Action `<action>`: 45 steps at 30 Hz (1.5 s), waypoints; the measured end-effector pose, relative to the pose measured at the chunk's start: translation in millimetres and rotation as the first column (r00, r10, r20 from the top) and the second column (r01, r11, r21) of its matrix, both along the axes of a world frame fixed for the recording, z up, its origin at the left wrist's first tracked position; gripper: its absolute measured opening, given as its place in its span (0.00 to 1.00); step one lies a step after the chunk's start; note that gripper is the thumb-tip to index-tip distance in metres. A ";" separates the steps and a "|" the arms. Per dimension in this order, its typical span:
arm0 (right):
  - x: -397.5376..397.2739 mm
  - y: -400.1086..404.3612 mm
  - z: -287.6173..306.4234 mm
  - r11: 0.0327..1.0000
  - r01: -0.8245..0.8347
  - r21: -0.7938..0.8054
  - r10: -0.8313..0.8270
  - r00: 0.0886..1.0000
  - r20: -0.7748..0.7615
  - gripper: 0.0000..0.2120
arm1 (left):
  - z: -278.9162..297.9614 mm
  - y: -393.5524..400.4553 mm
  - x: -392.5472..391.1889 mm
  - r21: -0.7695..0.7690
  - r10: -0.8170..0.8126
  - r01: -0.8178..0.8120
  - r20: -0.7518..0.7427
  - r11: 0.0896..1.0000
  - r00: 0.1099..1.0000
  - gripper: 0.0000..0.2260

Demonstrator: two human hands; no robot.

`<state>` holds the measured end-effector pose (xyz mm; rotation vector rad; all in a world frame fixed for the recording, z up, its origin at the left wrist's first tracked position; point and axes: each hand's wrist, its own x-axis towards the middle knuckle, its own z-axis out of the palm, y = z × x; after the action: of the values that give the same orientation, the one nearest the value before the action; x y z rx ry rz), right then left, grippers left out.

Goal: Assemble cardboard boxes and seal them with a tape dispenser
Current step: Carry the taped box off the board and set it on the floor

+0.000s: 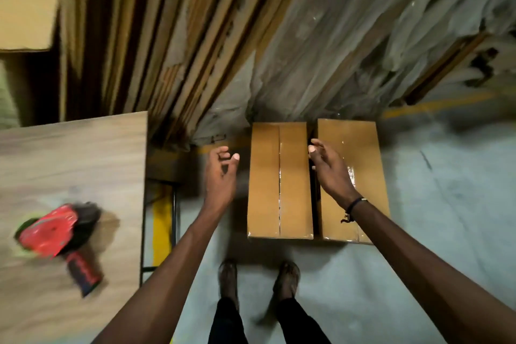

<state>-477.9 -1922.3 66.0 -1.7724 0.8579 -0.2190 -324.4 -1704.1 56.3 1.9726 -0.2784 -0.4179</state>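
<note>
Nearest the camera, two bare forearms reach forward and down over the person's dark trouser legs and shoes, which stand on the pale grey concrete floor (418, 274).

The left hand (220, 173) hangs above the floor just left of the boxes, its fingers (236, 157) loosely curled with nothing in them. The right hand (326, 165), a dark cord bracelet (352, 208) at the wrist, is over the gap between the two boxes; its fingers (312, 150) are relaxed and partly spread, holding nothing. Whether they touch cardboard cannot be told.

Two brown cardboard boxes stand side by side on the floor, close but apart. The left cardboard box (279, 181) has its top flaps closed and a glossy strip of clear tape along the centre seam. The right cardboard box (360, 165) is also closed, with shiny tape showing on top.

The red and black handheld tape dispenser (60, 234) lies unheld on the light wood-grain counter (83, 153) at left, well apart from both hands. It is motion-blurred.

Flat cardboard sheets (156, 36) lean in a stack behind, beside plastic-wrapped bundles (363, 36).

Assessment: two boxes appear assembled and sealed. The remaining flat stock suggests further boxes are left to form and tape.
</note>
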 end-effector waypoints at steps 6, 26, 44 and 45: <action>19.5 88.6 87.1 0.992 -0.121 0.045 0.116 0.988 0.101 0.13 | 95.0 88.0 -29.7 -0.148 0.136 -0.127 0.058 0.981 0.989 0.11; 135.2 627.3 115.0 0.655 -0.738 0.164 0.711 0.675 0.200 0.08 | 130.3 600.7 -72.7 -0.275 0.850 -0.823 -0.036 0.498 0.526 0.05; 341.5 953.4 98.4 0.389 -0.898 0.206 0.883 0.427 0.196 0.13 | 119.9 908.6 53.5 -0.201 0.981 -0.965 -0.065 0.167 0.183 0.07; 359.6 971.8 98.1 0.381 -0.901 0.207 0.886 0.420 0.198 0.14 | 119.6 927.3 67.5 -0.196 0.984 -0.968 -0.060 0.154 0.169 0.07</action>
<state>-118.4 -950.6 164.1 -1.6904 -0.2376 0.5731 -256.9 -776.7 175.9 1.5346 0.9435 0.5832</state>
